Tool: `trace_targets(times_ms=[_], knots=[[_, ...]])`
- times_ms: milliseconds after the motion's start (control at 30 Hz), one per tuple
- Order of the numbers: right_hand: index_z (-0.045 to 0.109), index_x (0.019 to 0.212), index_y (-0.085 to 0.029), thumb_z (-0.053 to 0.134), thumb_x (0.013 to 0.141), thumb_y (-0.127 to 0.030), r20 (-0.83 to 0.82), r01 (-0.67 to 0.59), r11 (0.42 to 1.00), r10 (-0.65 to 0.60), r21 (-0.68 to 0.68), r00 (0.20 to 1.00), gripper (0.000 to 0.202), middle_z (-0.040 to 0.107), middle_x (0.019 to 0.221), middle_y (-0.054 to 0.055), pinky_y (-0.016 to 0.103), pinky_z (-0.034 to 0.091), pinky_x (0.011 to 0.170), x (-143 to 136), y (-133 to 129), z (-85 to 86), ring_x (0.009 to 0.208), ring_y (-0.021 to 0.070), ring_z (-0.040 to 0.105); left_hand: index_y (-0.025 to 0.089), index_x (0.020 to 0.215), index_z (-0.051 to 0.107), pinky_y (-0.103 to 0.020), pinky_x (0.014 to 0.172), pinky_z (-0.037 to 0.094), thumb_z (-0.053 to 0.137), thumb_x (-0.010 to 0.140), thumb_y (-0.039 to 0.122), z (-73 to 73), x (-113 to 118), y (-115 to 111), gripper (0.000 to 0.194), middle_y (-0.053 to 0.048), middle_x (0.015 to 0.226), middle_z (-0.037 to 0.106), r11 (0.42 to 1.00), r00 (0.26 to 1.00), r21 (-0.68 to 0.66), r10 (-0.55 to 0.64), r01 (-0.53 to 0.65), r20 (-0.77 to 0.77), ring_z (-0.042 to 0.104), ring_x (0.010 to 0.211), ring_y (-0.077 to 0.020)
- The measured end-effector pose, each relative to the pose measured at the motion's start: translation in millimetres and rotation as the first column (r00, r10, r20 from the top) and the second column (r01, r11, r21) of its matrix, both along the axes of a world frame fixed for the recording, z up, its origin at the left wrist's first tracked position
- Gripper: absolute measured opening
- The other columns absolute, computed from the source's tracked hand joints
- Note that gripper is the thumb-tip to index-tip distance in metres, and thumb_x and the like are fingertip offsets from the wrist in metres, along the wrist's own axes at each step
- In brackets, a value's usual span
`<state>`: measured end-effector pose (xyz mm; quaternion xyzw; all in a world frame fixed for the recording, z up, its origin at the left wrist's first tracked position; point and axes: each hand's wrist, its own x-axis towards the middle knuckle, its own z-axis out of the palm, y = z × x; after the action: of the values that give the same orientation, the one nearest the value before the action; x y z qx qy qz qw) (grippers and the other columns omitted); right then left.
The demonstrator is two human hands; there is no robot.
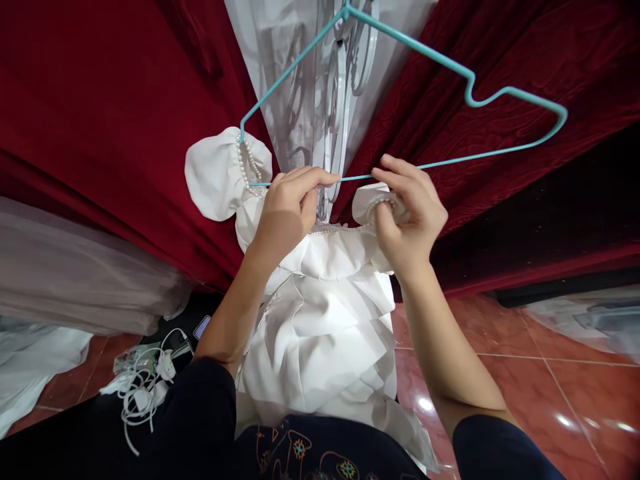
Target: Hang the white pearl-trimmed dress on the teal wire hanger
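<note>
A white dress (320, 333) with ruffles and pearl-trimmed puff sleeves hangs down in front of me. Its left sleeve (213, 175) is over the left end of a turquoise wire hanger (295, 65), whose right end is bare. My left hand (295, 203) is closed around the hanger's bottom bar near the middle; the palm side is hidden. Between the thumb and fingers of my right hand (411, 217) is the pearl edge of the right sleeve (370, 202), just below the bar, with the upper fingers beside the bar.
Dark red curtains (125, 100) hang on both sides of white sheer fabric (285, 80) and white metal scrollwork (337, 113). White cables (143, 393) and a phone (201, 327) lie at the lower left. Glossy red tiles (550, 373) cover the floor.
</note>
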<state>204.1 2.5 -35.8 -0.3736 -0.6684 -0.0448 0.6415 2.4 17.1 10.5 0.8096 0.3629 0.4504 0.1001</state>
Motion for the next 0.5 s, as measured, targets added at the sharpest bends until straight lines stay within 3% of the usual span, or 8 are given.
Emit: trace_targets(times_ms=[67, 133, 200, 300, 367, 500], knots=[[0.074, 0.115, -0.029, 0.053, 0.084, -0.012, -0.095, 0.143, 0.979, -0.131, 0.142, 0.987, 0.041, 0.07, 0.116, 0.004, 0.051, 0.054, 0.101, 19, 3, -2.2, 0.117, 0.0252, 0.067, 0.024, 0.106, 0.075, -0.039, 0.096, 0.052, 0.05, 0.1, 0.001, 3.9, -5, -2, 0.034, 0.0, 0.104, 0.078, 1.0, 1.0, -0.009, -0.015, 0.015, 0.016, 0.072, 0.102, -0.0194], [0.074, 0.104, -0.023, 0.056, 0.078, -0.014, -0.275, 0.318, 0.906, -0.242, 0.279, 0.93, 0.033, 0.065, 0.103, 0.006, 0.041, 0.052, 0.081, 52, 13, -1.3, 0.102, 0.023, 0.065, 0.025, 0.106, 0.076, -0.039, 0.097, 0.053, 0.051, 0.098, 0.001, 6.7, -9, -3, 0.034, 0.0, 0.102, 0.078, 1.0, 1.0, -0.021, -0.005, 0.005, 0.006, 0.072, 0.101, -0.0198], [0.07, 0.096, -0.017, 0.063, 0.073, -0.017, -0.347, 0.368, 0.882, -0.26, 0.295, 0.901, 0.024, 0.059, 0.091, 0.004, 0.035, 0.044, 0.073, 90, 26, 5.3, 0.08, 0.0155, 0.057, 0.025, 0.105, 0.076, -0.04, 0.096, 0.054, 0.052, 0.098, 0.003, 8.0, -12, -3, 0.034, -0.001, 0.102, 0.078, 0.999, 1.0, -0.029, 0.013, -0.013, -0.013, 0.072, 0.101, -0.0207], [0.059, 0.078, -0.02, 0.071, 0.064, -0.022, -0.241, 0.39, 0.89, -0.336, 0.234, 0.911, 0.019, 0.051, 0.075, -0.001, 0.031, 0.035, 0.066, 126, 38, 27.3, 0.064, 0.0101, 0.042, 0.025, 0.105, 0.077, -0.039, 0.091, 0.056, 0.051, 0.098, 0.005, 8.5, -14, -1, 0.033, -0.001, 0.101, 0.078, 0.999, 1.0, -0.044, 0.014, -0.015, -0.011, 0.072, 0.101, -0.0214], [0.054, 0.076, -0.021, 0.066, 0.062, -0.015, -0.248, 0.426, 0.893, -0.385, 0.145, 0.889, 0.019, 0.049, 0.072, -0.002, 0.029, 0.03, 0.063, 125, 38, 47.5, 0.061, 0.0095, 0.039, 0.025, 0.104, 0.077, -0.037, 0.089, 0.057, 0.051, 0.098, 0.005, 8.9, -14, 0, 0.034, -0.001, 0.101, 0.077, 0.998, 1.0, -0.059, -0.007, 0.007, 0.003, 0.072, 0.1, -0.021], [0.051, 0.071, -0.022, 0.058, 0.061, 0.001, -0.162, 0.383, 0.923, -0.376, 0.019, 0.913, 0.026, 0.049, 0.068, -0.003, 0.03, 0.027, 0.064, 96, 31, 85.0, 0.057, 0.008, 0.037, 0.025, 0.105, 0.078, -0.036, 0.091, 0.057, 0.051, 0.096, 0.002, 10.4, -16, -2, 0.037, 0.0, 0.101, 0.078, 0.996, 0.999, -0.089, -0.02, 0.022, 0.025, 0.073, 0.1, -0.02]])
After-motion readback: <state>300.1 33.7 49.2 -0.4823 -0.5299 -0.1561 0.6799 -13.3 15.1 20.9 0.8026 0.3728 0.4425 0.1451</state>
